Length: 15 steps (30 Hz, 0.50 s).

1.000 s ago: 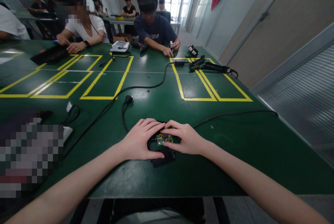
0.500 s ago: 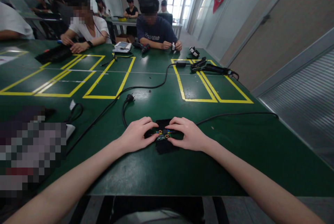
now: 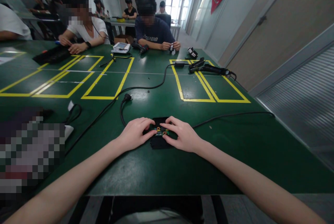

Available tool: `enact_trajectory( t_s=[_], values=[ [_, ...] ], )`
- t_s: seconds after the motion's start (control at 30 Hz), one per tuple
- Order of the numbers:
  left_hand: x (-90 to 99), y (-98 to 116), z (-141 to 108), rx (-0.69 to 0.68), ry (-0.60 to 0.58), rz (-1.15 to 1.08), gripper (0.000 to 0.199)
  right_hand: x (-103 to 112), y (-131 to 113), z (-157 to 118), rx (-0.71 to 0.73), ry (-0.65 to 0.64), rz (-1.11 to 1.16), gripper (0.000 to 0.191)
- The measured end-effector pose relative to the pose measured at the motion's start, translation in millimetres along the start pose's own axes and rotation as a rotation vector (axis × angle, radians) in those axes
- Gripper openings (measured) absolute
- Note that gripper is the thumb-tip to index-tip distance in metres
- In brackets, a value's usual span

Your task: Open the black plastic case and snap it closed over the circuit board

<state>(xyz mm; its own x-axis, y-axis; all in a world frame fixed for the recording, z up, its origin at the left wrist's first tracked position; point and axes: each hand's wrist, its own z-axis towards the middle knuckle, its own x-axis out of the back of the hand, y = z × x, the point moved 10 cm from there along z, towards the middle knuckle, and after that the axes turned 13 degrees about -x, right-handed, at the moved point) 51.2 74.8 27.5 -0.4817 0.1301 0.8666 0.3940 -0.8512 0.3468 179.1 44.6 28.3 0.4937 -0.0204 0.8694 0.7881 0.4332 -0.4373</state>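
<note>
My left hand [image 3: 135,133] pinches the left end of a small green circuit board [image 3: 161,131] that carries two copper-coloured coils. From the right, my right hand [image 3: 184,135] grips the other end with bent fingers. Beneath and around the board lies a black casing [image 3: 160,144], its halves showing above and below it. Black cables run out at both sides; the left one ends in a plug [image 3: 127,97]. Fingers cover the board's ends, so how the cables join it cannot be seen.
The green table [image 3: 117,178] bears yellow tape outlines. A long black cable [image 3: 142,87] leads to an adapter [image 3: 179,64] and a black tool [image 3: 208,69] at the back right. Blurred items [image 3: 31,154] lie at left. Several people sit opposite, beyond a power drill [image 3: 143,49].
The black casing has turned slightly and lies squarer to the table edge. Both hands keep their hold on the board. The whole view has shifted a little.
</note>
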Motion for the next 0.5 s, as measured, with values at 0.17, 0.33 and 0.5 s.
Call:
enact_trajectory(
  t_s=[0.17,0.33,0.5],
  values=[
    [4.4,-0.1,-0.1,0.003,0.023,-0.029,0.026,2.2,3.2,0.5,-0.03,0.025,0.029,0.039],
    [7.8,0.8,-0.2,-0.043,0.021,-0.02,0.017,3.8,11.1,2.1,-0.067,0.061,0.037,0.036],
    [8.8,-0.5,0.4,-0.058,0.029,0.011,0.02,16.8,21.9,3.1,-0.105,0.101,0.1,0.033]
  ],
)
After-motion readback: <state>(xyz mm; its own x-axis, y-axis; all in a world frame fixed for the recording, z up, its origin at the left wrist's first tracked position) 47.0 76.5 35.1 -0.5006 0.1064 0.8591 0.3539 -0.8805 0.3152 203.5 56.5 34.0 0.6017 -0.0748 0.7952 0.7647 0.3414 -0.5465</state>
